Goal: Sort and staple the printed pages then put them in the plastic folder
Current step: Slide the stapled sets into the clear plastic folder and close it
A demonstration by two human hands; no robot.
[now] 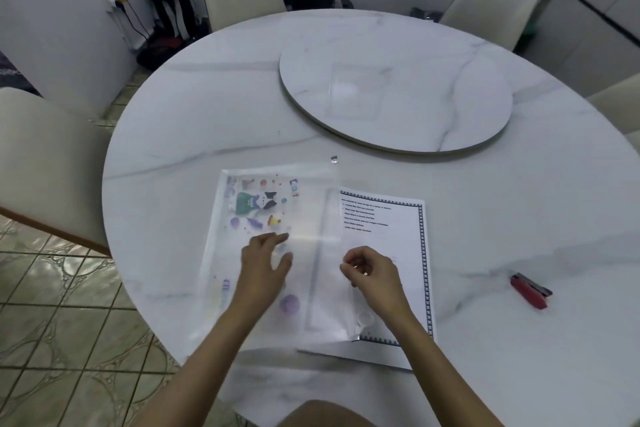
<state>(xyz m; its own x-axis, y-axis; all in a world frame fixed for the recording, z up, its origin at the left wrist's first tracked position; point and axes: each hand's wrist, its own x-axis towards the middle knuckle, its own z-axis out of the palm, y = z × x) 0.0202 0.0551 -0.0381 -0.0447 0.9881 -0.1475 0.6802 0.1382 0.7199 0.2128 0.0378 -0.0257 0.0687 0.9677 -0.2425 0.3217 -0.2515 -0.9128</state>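
On the white marble tabletop (173, 149), toward 7 o'clock, lies the translucent plastic folder (263, 204) with cartoon prints. The left hand (266, 263) rests flat on it, fingers straight and spread. Just to its right, the right hand (370, 274) has curled fingers that pinch the folder's clear open edge. The printed pages (398, 236), bordered in blue, sit partly under that clear sheet and stick out at 6 o'clock. A round turntable (450, 135) sits at 12 o'clock. A red stapler (531, 290) lies well apart at 4 o'clock.
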